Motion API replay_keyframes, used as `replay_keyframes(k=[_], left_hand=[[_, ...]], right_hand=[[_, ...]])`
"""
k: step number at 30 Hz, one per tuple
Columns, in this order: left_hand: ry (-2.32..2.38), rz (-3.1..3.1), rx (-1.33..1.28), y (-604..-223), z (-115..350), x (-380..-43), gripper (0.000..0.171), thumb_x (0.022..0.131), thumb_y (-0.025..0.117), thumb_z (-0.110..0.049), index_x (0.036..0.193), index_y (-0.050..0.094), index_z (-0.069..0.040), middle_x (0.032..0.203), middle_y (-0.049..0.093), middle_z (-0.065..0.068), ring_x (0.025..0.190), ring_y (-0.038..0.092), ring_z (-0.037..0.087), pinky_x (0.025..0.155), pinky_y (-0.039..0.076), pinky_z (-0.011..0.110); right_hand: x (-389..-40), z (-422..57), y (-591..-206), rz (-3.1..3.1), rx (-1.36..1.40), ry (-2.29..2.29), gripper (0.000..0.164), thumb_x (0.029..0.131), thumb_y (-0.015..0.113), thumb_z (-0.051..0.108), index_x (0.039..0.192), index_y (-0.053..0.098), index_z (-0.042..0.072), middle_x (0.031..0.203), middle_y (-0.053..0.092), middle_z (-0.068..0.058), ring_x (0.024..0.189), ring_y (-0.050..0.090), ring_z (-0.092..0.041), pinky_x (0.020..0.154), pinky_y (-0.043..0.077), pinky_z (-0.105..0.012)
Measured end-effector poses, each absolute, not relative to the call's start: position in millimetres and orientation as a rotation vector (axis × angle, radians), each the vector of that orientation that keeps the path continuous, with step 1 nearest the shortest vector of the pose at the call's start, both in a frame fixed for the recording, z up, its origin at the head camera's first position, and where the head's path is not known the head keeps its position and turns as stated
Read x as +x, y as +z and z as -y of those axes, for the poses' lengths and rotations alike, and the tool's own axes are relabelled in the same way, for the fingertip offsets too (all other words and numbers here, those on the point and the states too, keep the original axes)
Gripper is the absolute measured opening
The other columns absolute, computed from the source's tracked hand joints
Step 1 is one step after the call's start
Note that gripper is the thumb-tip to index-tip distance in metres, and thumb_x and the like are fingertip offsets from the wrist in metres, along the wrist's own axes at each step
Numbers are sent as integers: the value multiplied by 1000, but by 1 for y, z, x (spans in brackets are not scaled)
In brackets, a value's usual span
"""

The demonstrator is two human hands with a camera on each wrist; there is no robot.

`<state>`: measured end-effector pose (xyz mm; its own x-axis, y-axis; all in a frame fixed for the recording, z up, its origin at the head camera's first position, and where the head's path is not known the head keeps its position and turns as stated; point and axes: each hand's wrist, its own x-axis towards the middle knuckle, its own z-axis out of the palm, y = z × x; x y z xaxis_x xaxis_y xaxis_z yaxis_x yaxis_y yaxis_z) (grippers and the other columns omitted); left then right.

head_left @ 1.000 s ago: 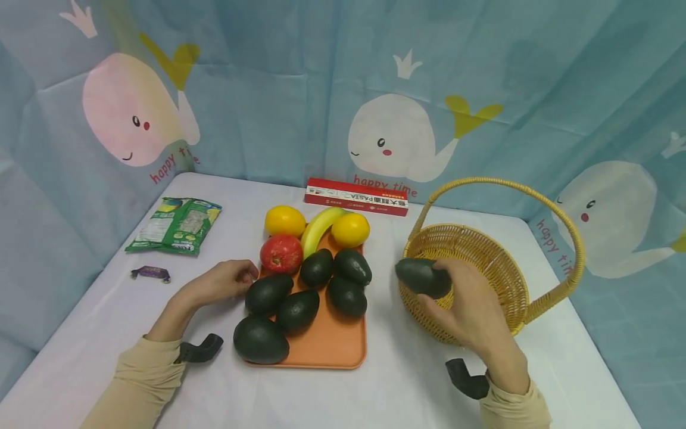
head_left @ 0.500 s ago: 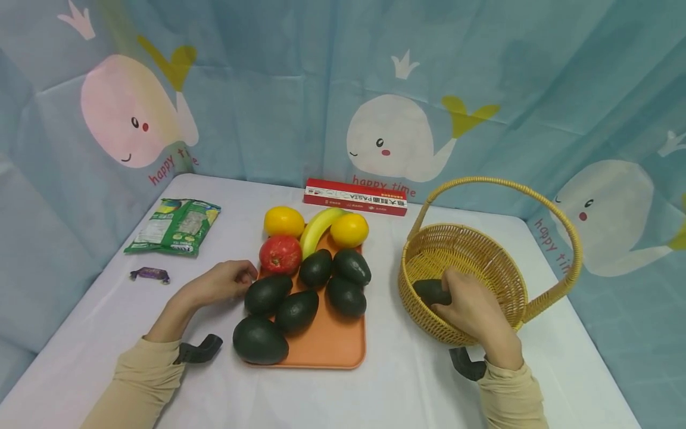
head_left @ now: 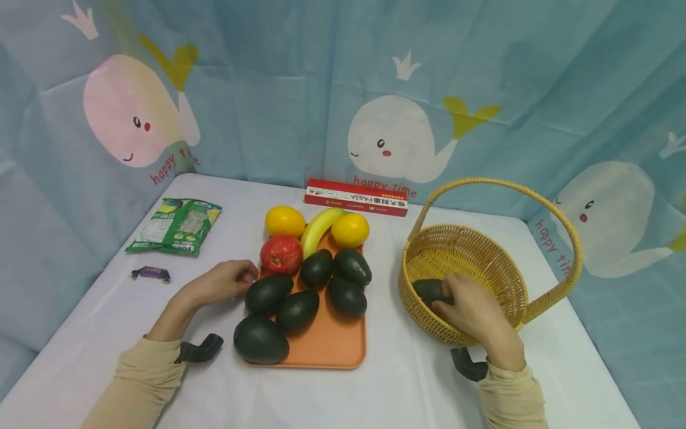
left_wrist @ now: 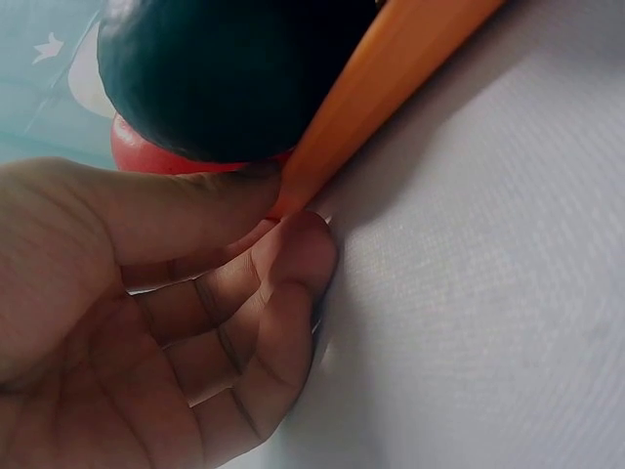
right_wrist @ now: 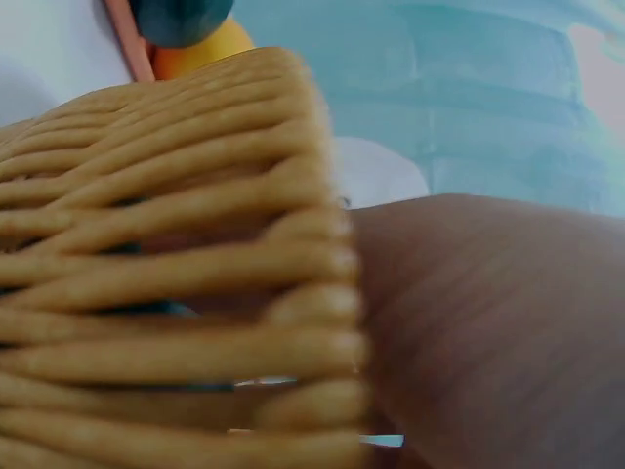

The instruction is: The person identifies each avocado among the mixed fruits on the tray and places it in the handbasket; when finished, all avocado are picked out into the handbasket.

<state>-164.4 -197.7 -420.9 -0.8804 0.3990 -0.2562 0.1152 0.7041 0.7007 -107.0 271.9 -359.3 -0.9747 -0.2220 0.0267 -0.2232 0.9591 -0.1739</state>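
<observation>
My right hand (head_left: 476, 307) reaches down into a round wicker basket (head_left: 463, 238) with a tall handle. Its thumb and fingers grip a dark green avocado (head_left: 430, 291) inside, low by the near left wall. In the right wrist view the basket's weave (right_wrist: 195, 283) hides the fingertips and most of that avocado. My left hand (head_left: 225, 281) pinches the left edge of an orange tray (head_left: 336, 348); in the left wrist view the thumb and curled fingers meet at the tray's rim (left_wrist: 371, 88). Several avocados (head_left: 298, 311) lie on the tray near that hand.
Also on the tray are a pomegranate (head_left: 281, 254), a banana (head_left: 320, 229) and two yellow fruits (head_left: 350, 230). A red pasta box (head_left: 356, 198) lies behind. At left are a green snack bag (head_left: 175, 226) and a purple wrapped candy (head_left: 151, 273). A curtain (head_left: 257, 119) hangs behind the table.
My right hand has lowered the avocado from above the basket's left rim down into the basket. In the last half second it has hardly moved. The left hand stays at the tray's edge.
</observation>
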Motion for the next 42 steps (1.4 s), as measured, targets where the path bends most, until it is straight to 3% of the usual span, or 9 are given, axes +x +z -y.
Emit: replay_keyframes(k=[9, 12, 16, 23, 26, 33, 38, 42], left_hand=[[980, -2534, 390, -419, 199, -168, 25, 86, 58, -3, 110, 60, 3, 85, 62, 6, 75, 53, 17, 67, 48, 27], [988, -2534, 411, -418, 197, -168, 25, 86, 58, -3, 110, 60, 3, 84, 61, 7, 74, 52, 17, 67, 47, 27], [998, -2536, 422, -416, 195, -168, 25, 86, 58, -3, 110, 60, 3, 84, 61, 7, 74, 52, 17, 67, 47, 28], [1006, -2528, 414, -416, 195, -167, 24, 85, 56, -1, 108, 60, 4, 83, 60, 7, 73, 52, 17, 64, 45, 27], [1015, -2520, 408, -418, 195, -166, 24, 85, 55, 0, 108, 60, 4, 83, 60, 7, 73, 52, 17, 65, 45, 27], [1014, -2521, 410, -420, 195, -163, 23, 85, 56, -1, 107, 60, 4, 82, 59, 6, 73, 51, 17, 64, 45, 27], [1012, -2534, 400, -420, 196, -162, 24, 84, 57, -1, 107, 60, 3, 82, 60, 6, 74, 52, 17, 66, 45, 29], [1016, -2529, 392, -421, 197, -161, 24, 84, 57, -1, 108, 60, 3, 83, 60, 6, 74, 52, 17, 66, 45, 28]], right_hand=[[-103, -251, -349, 2614, 480, 265, 17, 80, 75, 10, 86, 59, 9, 81, 62, -6, 64, 53, -17, 51, 41, -30], [-101, -232, -344, 2423, 568, 323, 13, 78, 71, 5, 86, 61, 6, 83, 65, -8, 70, 61, -21, 54, 48, -34], [-100, -205, -344, 2341, 700, 325, 13, 77, 69, 4, 89, 63, 6, 86, 65, -7, 75, 63, -22, 61, 52, -35], [-97, -163, -365, 2502, 864, 138, 45, 80, 77, 20, 121, 64, 11, 105, 66, -5, 92, 64, -20, 78, 55, -33], [-96, -152, -379, 2555, 925, 24, 50, 82, 76, 29, 128, 63, 14, 112, 66, -6, 98, 64, -22, 80, 54, -34], [-91, -137, -402, 2611, 996, -77, 53, 77, 80, 40, 116, 57, 14, 112, 62, -8, 96, 61, -24, 74, 50, -34], [-93, -129, -407, 2570, 1004, -41, 49, 70, 83, 32, 102, 51, 14, 100, 58, -4, 82, 56, -21, 67, 46, -30], [-91, -130, -407, 2559, 1022, 22, 51, 69, 85, 31, 102, 51, 14, 97, 55, -1, 78, 55, -18, 65, 45, -29]])
